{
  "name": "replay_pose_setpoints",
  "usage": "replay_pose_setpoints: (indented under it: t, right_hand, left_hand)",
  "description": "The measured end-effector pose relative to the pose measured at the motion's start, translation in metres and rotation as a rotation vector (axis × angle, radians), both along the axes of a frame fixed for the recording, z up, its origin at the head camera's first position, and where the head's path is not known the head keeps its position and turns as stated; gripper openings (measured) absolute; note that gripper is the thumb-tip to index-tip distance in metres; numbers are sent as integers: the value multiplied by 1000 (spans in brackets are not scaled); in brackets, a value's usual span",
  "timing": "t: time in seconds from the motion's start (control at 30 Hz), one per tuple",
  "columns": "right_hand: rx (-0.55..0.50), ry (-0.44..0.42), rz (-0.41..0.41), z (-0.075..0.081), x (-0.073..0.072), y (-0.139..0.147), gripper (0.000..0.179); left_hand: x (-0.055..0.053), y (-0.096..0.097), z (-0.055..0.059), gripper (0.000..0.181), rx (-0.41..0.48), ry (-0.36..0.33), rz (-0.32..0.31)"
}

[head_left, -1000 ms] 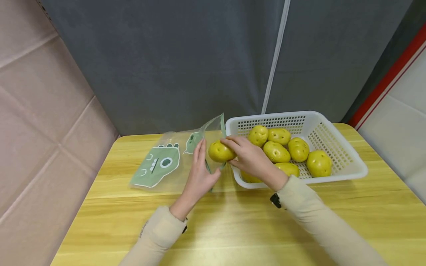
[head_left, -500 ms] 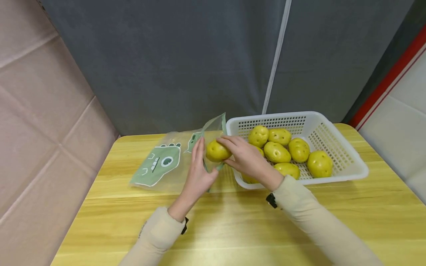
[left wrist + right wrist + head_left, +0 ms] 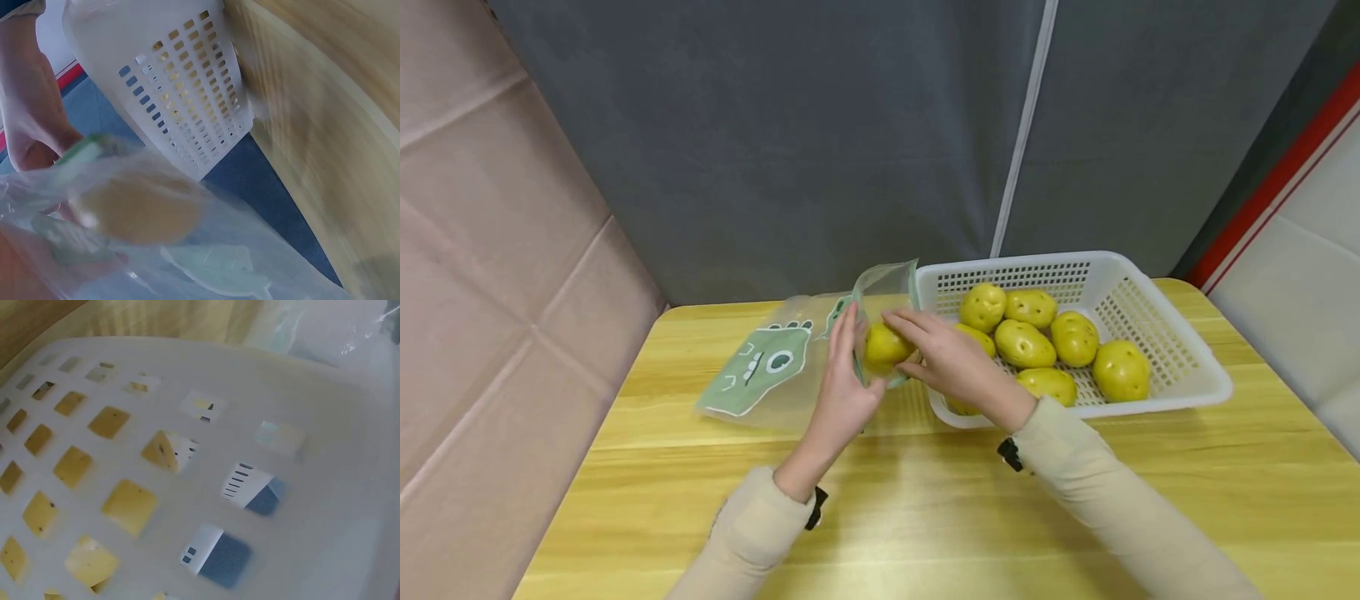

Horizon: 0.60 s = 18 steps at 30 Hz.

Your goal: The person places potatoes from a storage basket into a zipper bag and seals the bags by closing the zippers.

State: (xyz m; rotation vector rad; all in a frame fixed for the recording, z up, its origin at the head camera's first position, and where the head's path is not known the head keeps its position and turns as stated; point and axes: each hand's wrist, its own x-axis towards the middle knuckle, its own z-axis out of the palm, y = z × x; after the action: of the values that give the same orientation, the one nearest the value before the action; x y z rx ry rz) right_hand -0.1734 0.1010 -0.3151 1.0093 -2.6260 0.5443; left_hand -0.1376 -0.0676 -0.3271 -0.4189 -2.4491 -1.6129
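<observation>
My right hand (image 3: 951,354) grips a yellow potato (image 3: 883,344) at the mouth of a clear plastic bag (image 3: 820,375). The bag has a green one-eyed monster print and a green rim, and lies on its side with its mouth toward the basket. My left hand (image 3: 842,396) holds the bag by its mouth, fingers up along the side and thumb at the rim. In the left wrist view the potato (image 3: 144,209) shows blurred through the bag film, with my right hand (image 3: 37,125) behind it. The right wrist view shows the basket wall (image 3: 325,531); the hand's grip is hidden there.
A white perforated basket (image 3: 1180,392) stands right of the bag, with several potatoes (image 3: 1025,343) inside. Its left end is close to the bag's mouth. Both are on a wooden table (image 3: 925,517), with a dark grey curtain (image 3: 820,150) behind.
My right hand has moved left, carrying the potato from in front of the bag's mouth into it. The bag's mouth has spread wider, and my left hand has shifted slightly left.
</observation>
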Motion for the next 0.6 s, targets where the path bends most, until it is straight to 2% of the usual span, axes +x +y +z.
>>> replay_pose_setpoints:
  t: [0.13,0.33,0.43,0.6]
  right_hand:
    - [-6,-14,25,-1,0,1,56]
    - [62,-63,92,-5,4,3,41]
    - [71,-66,121,-8,5,4,37]
    - [65,3,174,-11,5,6,32]
  left_hand:
    - [-3,-3,0,93,-25,1,2]
    - [-8,-9,-1,91,-49,-35,19]
    - [-10,-12,4,90,-37,-37,43]
    - [-15,-15,17,90,21,-36,88]
